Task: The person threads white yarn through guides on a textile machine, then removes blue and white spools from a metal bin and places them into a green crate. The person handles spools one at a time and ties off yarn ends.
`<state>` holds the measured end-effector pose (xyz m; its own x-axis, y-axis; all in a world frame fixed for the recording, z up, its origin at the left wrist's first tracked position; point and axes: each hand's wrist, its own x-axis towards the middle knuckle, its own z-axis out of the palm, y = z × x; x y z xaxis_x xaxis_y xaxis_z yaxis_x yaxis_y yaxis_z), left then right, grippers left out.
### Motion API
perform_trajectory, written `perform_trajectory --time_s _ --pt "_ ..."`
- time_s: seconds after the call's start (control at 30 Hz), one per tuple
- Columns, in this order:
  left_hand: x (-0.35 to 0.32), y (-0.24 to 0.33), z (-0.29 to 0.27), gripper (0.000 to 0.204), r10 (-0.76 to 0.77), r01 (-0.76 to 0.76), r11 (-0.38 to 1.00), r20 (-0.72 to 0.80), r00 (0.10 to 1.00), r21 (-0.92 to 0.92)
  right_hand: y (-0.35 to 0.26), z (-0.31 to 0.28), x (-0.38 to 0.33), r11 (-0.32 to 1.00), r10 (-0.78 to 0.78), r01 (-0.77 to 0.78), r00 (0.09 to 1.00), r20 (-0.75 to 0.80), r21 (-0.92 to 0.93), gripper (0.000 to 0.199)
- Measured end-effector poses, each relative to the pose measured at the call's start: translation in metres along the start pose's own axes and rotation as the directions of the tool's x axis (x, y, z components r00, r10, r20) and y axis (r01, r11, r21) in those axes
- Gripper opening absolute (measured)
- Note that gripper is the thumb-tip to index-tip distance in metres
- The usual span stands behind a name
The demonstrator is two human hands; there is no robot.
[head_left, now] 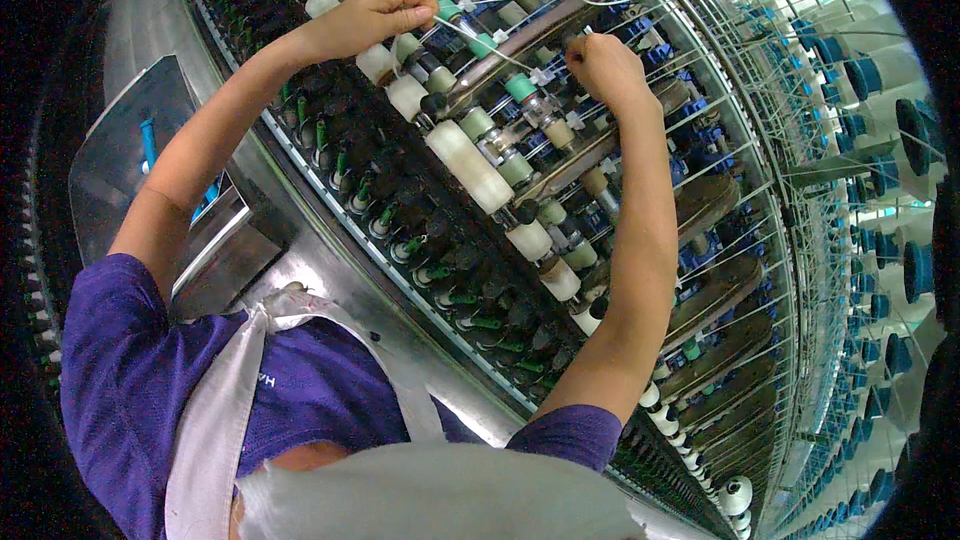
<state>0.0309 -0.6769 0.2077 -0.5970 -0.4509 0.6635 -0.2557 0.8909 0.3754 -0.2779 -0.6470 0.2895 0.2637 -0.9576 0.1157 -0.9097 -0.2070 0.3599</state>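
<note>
Open air is lying above the long white roller (468, 166), between the forearms (648, 215); beyond it, a pale strand (458, 29) is crossing, while green-and-black spindles (385, 202) are crowding its left and brown bars (712, 300) its right.

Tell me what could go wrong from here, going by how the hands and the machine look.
The white strand at the left hand runs close by the green rollers and might snag. Both hands are in among machine parts, so fingers could get pinched if the white rollers turn. The right hand is reached far in, so that forearm might brush nearby parts.
</note>
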Motion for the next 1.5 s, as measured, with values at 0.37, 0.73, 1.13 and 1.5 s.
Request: perform_trajectory --time_s 0.37,0.73,1.13,1.5 --pt "0.003 0.008 0.015 0.025 -0.381 0.252 0.564 0.023 0.924 -0.786 -0.013 0.015 0.005 1.000 -0.021 0.021 0.996 0.089 -0.003 0.017" --pt "0.033 -0.048 0.043 0.028 -0.182 0.132 -0.025 0.135 0.974 -0.991 -0.040 0.015 -0.002 0.972 0.186 -0.204 0.971 0.150 0.114 0.019" --pt "-0.020 0.022 0.020 0.022 -0.415 -0.314 0.352 -0.447 0.792 -0.882 -0.193 -0.005 -0.260 0.955 0.282 -0.165 0.765 -0.579 0.247 0.017" --pt "-0.303 0.437 0.330 0.019 0.611 0.623 0.403 0.704 0.362 -0.670 -0.373 0.126 -0.646 -0.350 0.909 -0.073 0.212 0.357 0.934 0.060"
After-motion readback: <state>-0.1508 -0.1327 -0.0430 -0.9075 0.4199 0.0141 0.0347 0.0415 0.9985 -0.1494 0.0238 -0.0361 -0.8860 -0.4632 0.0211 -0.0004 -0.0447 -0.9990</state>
